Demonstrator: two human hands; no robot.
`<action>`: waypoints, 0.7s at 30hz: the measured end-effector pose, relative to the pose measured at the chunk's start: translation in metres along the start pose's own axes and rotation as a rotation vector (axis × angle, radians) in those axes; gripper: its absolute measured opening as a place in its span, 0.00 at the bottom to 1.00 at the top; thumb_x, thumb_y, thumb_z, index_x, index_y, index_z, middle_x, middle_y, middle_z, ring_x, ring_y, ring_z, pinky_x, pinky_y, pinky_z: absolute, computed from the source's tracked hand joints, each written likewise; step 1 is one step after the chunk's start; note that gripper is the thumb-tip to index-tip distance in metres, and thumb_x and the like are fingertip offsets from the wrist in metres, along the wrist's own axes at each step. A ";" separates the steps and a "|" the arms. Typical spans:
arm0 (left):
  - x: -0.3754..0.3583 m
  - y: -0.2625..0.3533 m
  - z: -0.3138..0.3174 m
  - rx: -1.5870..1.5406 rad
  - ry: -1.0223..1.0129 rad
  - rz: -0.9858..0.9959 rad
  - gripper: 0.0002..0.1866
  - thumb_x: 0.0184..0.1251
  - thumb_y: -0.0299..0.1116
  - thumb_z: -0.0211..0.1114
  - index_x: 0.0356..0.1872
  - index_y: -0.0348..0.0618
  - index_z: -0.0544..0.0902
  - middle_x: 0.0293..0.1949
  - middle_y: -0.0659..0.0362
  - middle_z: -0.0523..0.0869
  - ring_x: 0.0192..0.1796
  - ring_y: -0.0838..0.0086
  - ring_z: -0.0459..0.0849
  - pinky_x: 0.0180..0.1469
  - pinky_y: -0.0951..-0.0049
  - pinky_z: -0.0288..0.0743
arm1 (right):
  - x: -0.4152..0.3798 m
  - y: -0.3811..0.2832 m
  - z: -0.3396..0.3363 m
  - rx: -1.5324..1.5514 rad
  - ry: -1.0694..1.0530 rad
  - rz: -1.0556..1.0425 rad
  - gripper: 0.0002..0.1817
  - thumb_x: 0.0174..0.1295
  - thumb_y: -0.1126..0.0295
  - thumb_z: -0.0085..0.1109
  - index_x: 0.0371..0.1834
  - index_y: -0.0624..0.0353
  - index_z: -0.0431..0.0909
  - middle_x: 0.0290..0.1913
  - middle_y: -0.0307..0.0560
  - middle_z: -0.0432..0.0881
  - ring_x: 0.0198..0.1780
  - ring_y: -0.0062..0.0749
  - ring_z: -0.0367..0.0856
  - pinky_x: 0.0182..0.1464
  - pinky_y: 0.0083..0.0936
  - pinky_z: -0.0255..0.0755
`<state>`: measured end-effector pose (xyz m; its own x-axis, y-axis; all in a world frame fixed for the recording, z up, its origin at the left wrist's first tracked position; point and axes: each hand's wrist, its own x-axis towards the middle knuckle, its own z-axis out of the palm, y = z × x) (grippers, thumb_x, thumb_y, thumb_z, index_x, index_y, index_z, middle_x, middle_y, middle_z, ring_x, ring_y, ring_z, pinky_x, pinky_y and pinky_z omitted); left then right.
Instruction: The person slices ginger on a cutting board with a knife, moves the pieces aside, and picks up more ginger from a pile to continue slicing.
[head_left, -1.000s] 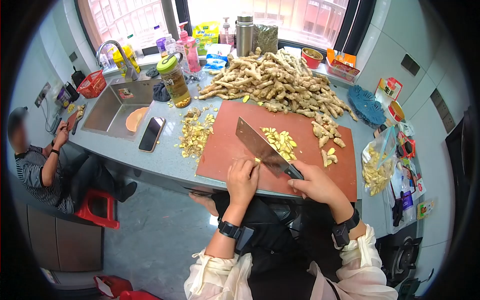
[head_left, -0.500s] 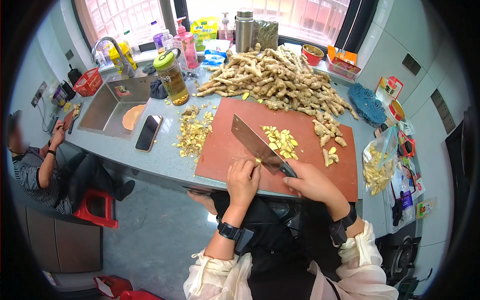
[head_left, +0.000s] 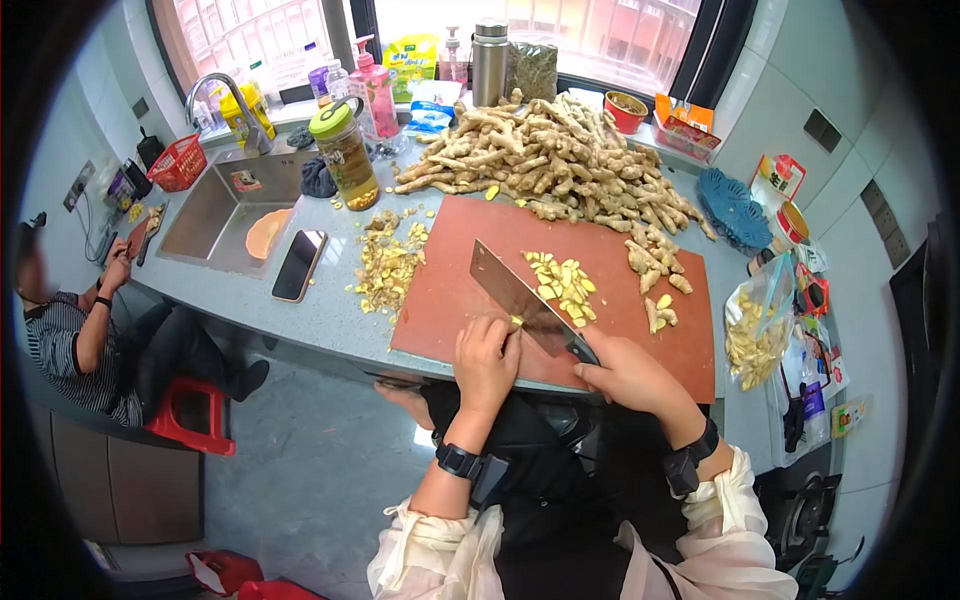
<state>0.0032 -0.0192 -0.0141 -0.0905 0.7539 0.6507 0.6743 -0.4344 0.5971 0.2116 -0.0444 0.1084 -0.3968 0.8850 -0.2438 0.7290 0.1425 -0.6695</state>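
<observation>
My right hand is closed round the dark handle of a wide cleaver, its blade slanting up and left over the red-brown cutting board. Beside the blade, my left hand has its fingers curled down on a small yellow piece of ginger, mostly hidden. Cut ginger pieces lie on the board behind the blade. Several small unpeeled ginger knobs rest at the board's right. Left of the board are thin ginger scraps.
A large ginger heap stands behind the board. Left are a green-lidded jar, a phone and a sink. A plastic bag lies right. Another person sits at far left, hands near a small board.
My right hand and the cleaver have shifted slightly to the right, and the blade's far corner sits a little lower. My left hand has hardly moved.
</observation>
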 end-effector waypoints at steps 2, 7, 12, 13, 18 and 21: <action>0.000 0.000 -0.001 0.011 -0.022 -0.019 0.05 0.62 0.27 0.73 0.35 0.44 0.85 0.41 0.59 0.87 0.45 0.60 0.85 0.48 0.60 0.75 | 0.000 -0.005 -0.001 -0.007 -0.004 0.014 0.15 0.69 0.66 0.60 0.52 0.64 0.70 0.42 0.69 0.83 0.49 0.69 0.82 0.49 0.53 0.75; -0.001 0.000 -0.001 -0.008 -0.018 0.002 0.05 0.61 0.26 0.73 0.36 0.44 0.85 0.41 0.59 0.87 0.45 0.60 0.85 0.48 0.60 0.75 | 0.023 -0.006 0.013 -0.017 0.020 0.017 0.15 0.69 0.67 0.59 0.51 0.64 0.71 0.43 0.70 0.83 0.51 0.71 0.81 0.51 0.53 0.75; -0.001 0.000 -0.002 -0.016 -0.003 0.007 0.05 0.61 0.26 0.73 0.36 0.44 0.85 0.41 0.59 0.87 0.45 0.60 0.85 0.48 0.60 0.76 | 0.035 -0.003 0.018 0.192 0.058 -0.011 0.08 0.72 0.71 0.59 0.49 0.61 0.73 0.27 0.45 0.81 0.24 0.28 0.81 0.26 0.27 0.73; -0.001 0.000 -0.003 -0.021 -0.005 0.008 0.05 0.61 0.26 0.73 0.36 0.44 0.85 0.41 0.59 0.87 0.45 0.59 0.85 0.48 0.60 0.76 | 0.033 -0.002 0.018 0.192 0.059 -0.013 0.08 0.72 0.71 0.59 0.49 0.61 0.73 0.27 0.45 0.81 0.24 0.28 0.81 0.26 0.27 0.73; -0.003 -0.002 0.000 -0.013 -0.005 0.012 0.05 0.62 0.26 0.73 0.36 0.44 0.86 0.42 0.59 0.88 0.46 0.59 0.86 0.48 0.60 0.76 | 0.013 0.003 0.004 0.369 0.012 0.054 0.14 0.69 0.71 0.60 0.55 0.62 0.75 0.28 0.45 0.81 0.27 0.28 0.82 0.29 0.29 0.75; -0.004 0.000 -0.001 0.017 -0.051 -0.027 0.04 0.63 0.27 0.73 0.36 0.44 0.86 0.42 0.58 0.88 0.46 0.59 0.86 0.47 0.60 0.76 | 0.003 -0.008 -0.005 0.376 0.010 0.030 0.12 0.70 0.71 0.60 0.52 0.62 0.74 0.27 0.46 0.80 0.25 0.30 0.81 0.28 0.30 0.74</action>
<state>0.0024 -0.0224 -0.0162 -0.0721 0.7896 0.6093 0.6848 -0.4050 0.6059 0.2075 -0.0406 0.1162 -0.3717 0.8907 -0.2619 0.4835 -0.0551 -0.8736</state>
